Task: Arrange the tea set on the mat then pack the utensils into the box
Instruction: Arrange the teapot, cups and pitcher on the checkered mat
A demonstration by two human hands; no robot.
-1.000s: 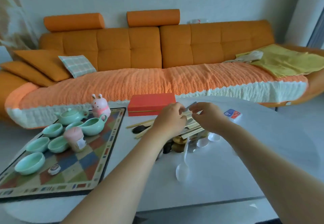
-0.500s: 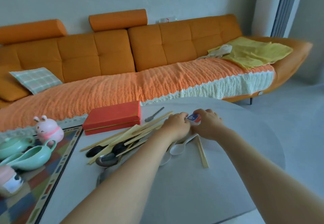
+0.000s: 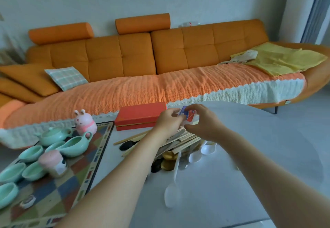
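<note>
My left hand [image 3: 168, 120] and my right hand [image 3: 203, 122] both grip a small white packet with a red and blue label [image 3: 189, 118], held just above the table. Under them lies a heap of utensils [image 3: 180, 142]: wooden chopsticks, white plastic spoons and dark spoons. One white spoon [image 3: 172, 190] lies apart, nearer to me. A closed red box [image 3: 139, 117] sits behind the heap. On the checkered mat [image 3: 71, 179] at the left stand mint-green cups [image 3: 31, 153], a pitcher [image 3: 75, 144] and a teapot [image 3: 52, 135].
A pink rabbit figure [image 3: 84, 122] and a pink-topped jar [image 3: 53, 163] stand on the mat. A small round lid [image 3: 26, 201] lies near its front. The white round table [image 3: 259, 156] curves off at the right. An orange sofa [image 3: 142, 63] runs along behind.
Both hands reached right to the labelled packet on the table, picked it up and brought it back over the utensil heap. The view swung right, then left again.
</note>
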